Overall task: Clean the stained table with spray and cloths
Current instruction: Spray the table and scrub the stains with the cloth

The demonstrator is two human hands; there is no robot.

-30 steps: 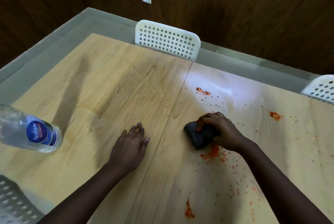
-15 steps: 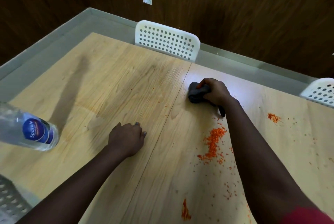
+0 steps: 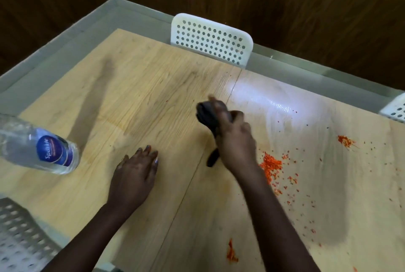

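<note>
The tabletop (image 3: 135, 87) is pale wood grain, split by a thin seam running from its far edge toward the viewer. A dark cloth (image 3: 207, 116), bunched into a wad with one tail hanging down, sits right at that seam, blurred. Right of the seam lie orange-red stains: a dense crumbly patch (image 3: 270, 166) just beside the cloth's tail, a small blot (image 3: 345, 141) farther right, and a smear (image 3: 231, 252) nearer the viewer. Well left of the seam, a clear bottle (image 3: 37, 144) with a blue label lies tilted.
</note>
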